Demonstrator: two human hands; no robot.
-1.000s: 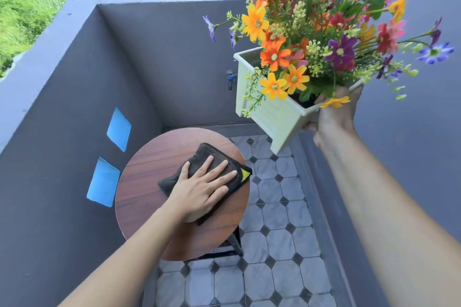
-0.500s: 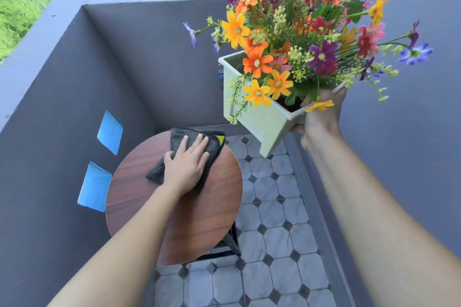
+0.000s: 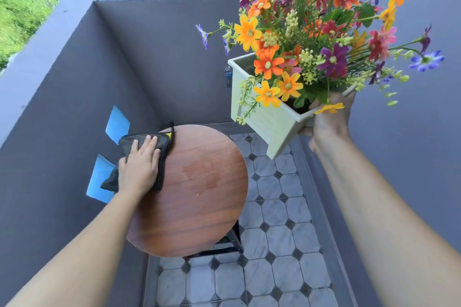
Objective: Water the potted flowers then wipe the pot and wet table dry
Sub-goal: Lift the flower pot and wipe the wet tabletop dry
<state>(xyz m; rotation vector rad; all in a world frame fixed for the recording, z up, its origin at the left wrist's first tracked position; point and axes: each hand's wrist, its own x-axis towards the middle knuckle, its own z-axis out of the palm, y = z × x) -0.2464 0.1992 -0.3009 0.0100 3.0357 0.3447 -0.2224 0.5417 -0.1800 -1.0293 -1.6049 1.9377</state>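
Note:
A round brown wooden table (image 3: 199, 209) stands below me, with a faint damp patch (image 3: 202, 174) near its middle. My left hand (image 3: 138, 169) lies flat on a dark cloth (image 3: 163, 149) at the table's far left edge, fingers spread over it. My right hand (image 3: 329, 122) holds a square white pot (image 3: 267, 119) of colourful flowers (image 3: 311, 37) in the air, up and to the right of the table. The pot is tilted, gripped at its near right corner.
Grey balcony walls close in on the left (image 3: 62, 107), back and right. Two blue squares (image 3: 117, 122) are stuck on the left wall. A small blue tap (image 3: 228, 73) sits on the back wall. The floor is grey tile (image 3: 274, 244). Grass lies beyond the parapet.
My left hand has slid the cloth from the table's middle to its far left edge, uncovering the damp patch. The pot stays held up in my right hand.

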